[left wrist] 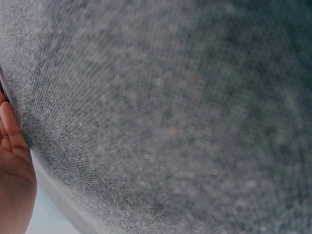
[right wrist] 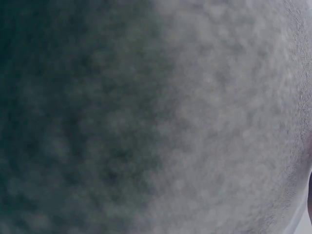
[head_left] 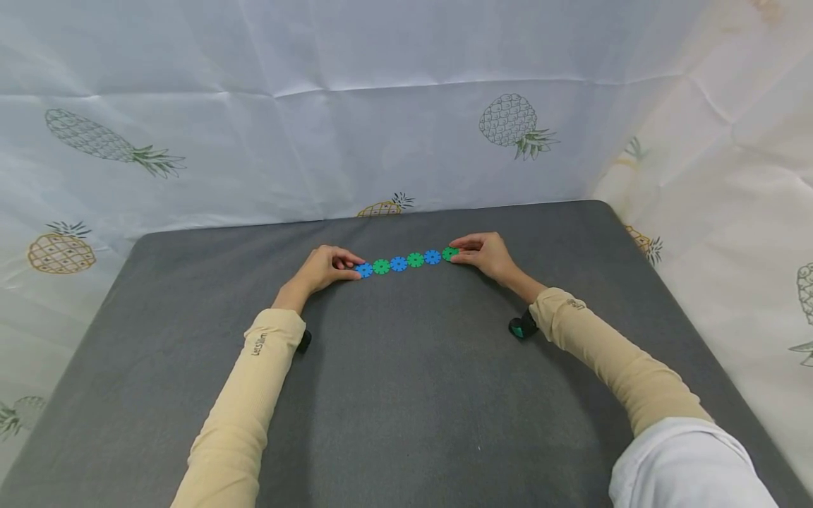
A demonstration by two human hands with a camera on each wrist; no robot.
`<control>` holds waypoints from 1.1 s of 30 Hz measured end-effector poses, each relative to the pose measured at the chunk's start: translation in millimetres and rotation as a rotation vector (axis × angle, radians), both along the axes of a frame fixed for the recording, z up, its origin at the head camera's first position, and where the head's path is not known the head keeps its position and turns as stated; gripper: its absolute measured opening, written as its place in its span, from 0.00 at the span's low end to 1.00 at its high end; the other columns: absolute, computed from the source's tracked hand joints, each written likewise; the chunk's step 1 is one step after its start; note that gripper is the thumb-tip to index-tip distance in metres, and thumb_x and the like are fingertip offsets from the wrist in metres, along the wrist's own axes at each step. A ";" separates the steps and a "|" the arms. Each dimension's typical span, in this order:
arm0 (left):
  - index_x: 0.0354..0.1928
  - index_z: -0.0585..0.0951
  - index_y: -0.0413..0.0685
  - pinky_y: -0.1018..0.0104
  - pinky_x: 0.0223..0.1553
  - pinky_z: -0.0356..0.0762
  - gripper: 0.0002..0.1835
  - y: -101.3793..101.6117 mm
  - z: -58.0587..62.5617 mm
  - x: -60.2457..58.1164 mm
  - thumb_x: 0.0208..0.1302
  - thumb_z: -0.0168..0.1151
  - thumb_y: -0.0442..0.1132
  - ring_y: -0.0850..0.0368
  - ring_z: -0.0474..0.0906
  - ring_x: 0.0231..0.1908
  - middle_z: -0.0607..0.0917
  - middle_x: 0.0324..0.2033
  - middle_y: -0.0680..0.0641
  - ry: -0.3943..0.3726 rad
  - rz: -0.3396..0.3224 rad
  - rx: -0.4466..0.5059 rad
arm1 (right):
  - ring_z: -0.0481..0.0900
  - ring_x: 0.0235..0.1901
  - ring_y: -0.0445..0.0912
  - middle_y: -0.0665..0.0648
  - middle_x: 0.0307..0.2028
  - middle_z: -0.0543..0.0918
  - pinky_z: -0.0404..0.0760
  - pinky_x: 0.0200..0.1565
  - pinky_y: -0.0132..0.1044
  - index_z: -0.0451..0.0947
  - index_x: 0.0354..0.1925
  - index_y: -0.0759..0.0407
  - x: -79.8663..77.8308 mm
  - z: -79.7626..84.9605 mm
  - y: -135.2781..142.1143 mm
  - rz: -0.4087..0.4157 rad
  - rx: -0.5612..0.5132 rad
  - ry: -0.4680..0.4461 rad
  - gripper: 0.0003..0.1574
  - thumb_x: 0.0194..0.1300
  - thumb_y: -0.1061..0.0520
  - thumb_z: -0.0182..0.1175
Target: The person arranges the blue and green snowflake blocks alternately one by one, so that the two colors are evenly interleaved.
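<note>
A row of several notched plastic discs, blue and green by turns, lies across the far part of the table in the head view. My left hand (head_left: pixel 322 269) pinches the blue disc (head_left: pixel 365 270) at the row's left end between thumb and fingers. At the other end, the green disc (head_left: pixel 448 254) is pinched by my right hand (head_left: pixel 485 255). Between them sit a green disc (head_left: pixel 381 267), a blue disc (head_left: pixel 398 264), another green disc (head_left: pixel 415 260) and another blue disc (head_left: pixel 432 257). The left wrist view catches only part of the left hand (left wrist: pixel 14 170); no disc shows in either wrist view.
Dark grey cloth covers the table (head_left: pixel 406 395), whose far edge meets a white curtain (head_left: pixel 406 148) printed with pineapples. The curtain continues along the right side. Black wrist cameras hang under both wrists, the right camera (head_left: pixel 522 327) close to the cloth.
</note>
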State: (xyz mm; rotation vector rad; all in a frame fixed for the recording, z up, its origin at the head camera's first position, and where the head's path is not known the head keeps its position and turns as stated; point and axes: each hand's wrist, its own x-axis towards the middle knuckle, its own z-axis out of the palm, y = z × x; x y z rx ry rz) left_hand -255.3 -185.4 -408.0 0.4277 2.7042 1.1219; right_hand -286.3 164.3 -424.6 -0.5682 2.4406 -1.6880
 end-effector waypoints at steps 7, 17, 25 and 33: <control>0.47 0.86 0.42 0.65 0.32 0.67 0.15 0.3 0.2 -1.3 0.56 0.71 0.36 0.56 0.71 0.28 0.81 0.32 0.46 0.004 -0.001 -0.016 | 0.82 0.45 0.55 0.70 0.46 0.82 0.80 0.40 0.29 0.81 0.47 0.73 -3.3 -3.6 1.1 -0.004 0.016 -0.015 0.20 0.54 0.70 0.68; 0.47 0.86 0.41 0.66 0.32 0.67 0.16 0.0 0.7 -1.9 0.56 0.71 0.35 0.56 0.71 0.28 0.81 0.33 0.46 -0.006 0.005 -0.011 | 0.81 0.44 0.47 0.69 0.49 0.81 0.78 0.43 0.28 0.79 0.51 0.72 -4.9 -3.6 4.5 0.038 -0.003 -0.065 0.24 0.55 0.68 0.69; 0.47 0.86 0.41 0.66 0.32 0.66 0.15 -0.1 -1.0 -1.2 0.56 0.71 0.36 0.56 0.70 0.28 0.81 0.32 0.46 0.002 0.002 -0.003 | 0.79 0.41 0.46 0.68 0.46 0.81 0.77 0.42 0.28 0.81 0.48 0.71 -7.6 -0.7 7.4 0.066 0.049 -0.048 0.19 0.57 0.68 0.68; 0.47 0.86 0.41 0.66 0.32 0.66 0.15 -0.1 -1.9 0.1 0.56 0.71 0.36 0.56 0.70 0.28 0.81 0.32 0.46 0.002 0.005 0.007 | 0.79 0.41 0.44 0.69 0.46 0.81 0.77 0.42 0.28 0.80 0.48 0.71 -8.1 -2.4 7.1 0.072 0.052 -0.053 0.19 0.57 0.69 0.67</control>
